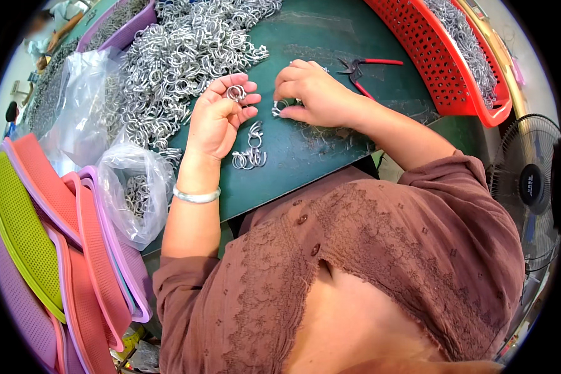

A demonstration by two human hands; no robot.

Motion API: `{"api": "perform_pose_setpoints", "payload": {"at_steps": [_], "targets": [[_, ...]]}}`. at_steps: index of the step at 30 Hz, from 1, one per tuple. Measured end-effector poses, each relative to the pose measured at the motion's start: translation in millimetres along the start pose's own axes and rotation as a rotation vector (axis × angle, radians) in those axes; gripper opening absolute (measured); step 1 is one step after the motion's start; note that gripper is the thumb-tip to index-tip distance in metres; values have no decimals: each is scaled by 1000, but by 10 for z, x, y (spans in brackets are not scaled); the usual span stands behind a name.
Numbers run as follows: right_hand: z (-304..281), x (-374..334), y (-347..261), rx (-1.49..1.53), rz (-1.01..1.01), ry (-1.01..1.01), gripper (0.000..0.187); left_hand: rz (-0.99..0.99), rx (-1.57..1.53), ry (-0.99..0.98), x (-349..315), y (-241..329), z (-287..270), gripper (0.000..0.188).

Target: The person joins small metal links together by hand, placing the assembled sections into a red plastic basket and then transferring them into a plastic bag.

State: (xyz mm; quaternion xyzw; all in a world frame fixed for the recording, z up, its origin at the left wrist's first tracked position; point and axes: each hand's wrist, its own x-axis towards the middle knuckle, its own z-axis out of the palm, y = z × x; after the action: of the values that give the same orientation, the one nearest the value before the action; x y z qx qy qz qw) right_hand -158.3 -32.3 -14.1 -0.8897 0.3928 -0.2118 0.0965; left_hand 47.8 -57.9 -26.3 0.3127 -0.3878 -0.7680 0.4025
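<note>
Palm turned up, my left hand (213, 124) holds a small silver metal ring clip (235, 93) between thumb and fingers. Close to its right, my right hand (315, 92) reaches over the table with thumb and fingertips closed on another metal ring clip (279, 108). My right fingers partly cover that clip. Below the hands, several loose ring clips (250, 159) lie on the green tabletop (287, 174). Beyond my left hand spreads a large heap of the same clips (174, 68). Pliers with red handles (380, 61) rest to the right of my right hand.
A red perforated basket (425, 53) of metal parts stands at the far right, with a fan (530, 187) below it. A purple basket (144, 19), a clear bag (149, 215) of clips and stacked coloured baskets (31, 230) line the left. Another person shows at the upper left.
</note>
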Motion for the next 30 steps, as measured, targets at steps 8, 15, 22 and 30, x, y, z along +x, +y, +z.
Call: {"api": "perform_pose_setpoints", "payload": {"at_steps": [8, 15, 22, 30], "targets": [[-60, 75, -40, 447, 93, 266, 23, -62, 23, -126, -30, -13, 62, 22], [-11, 102, -46, 445, 52, 341, 24, -77, 45, -137, -58, -10, 78, 20], [11, 106, -54, 470, 76, 371, 25, -63, 65, -136, -63, -14, 100, 19], [33, 104, -57, 514, 92, 350, 25, -58, 47, -139, -58, -29, 93, 18]]}}
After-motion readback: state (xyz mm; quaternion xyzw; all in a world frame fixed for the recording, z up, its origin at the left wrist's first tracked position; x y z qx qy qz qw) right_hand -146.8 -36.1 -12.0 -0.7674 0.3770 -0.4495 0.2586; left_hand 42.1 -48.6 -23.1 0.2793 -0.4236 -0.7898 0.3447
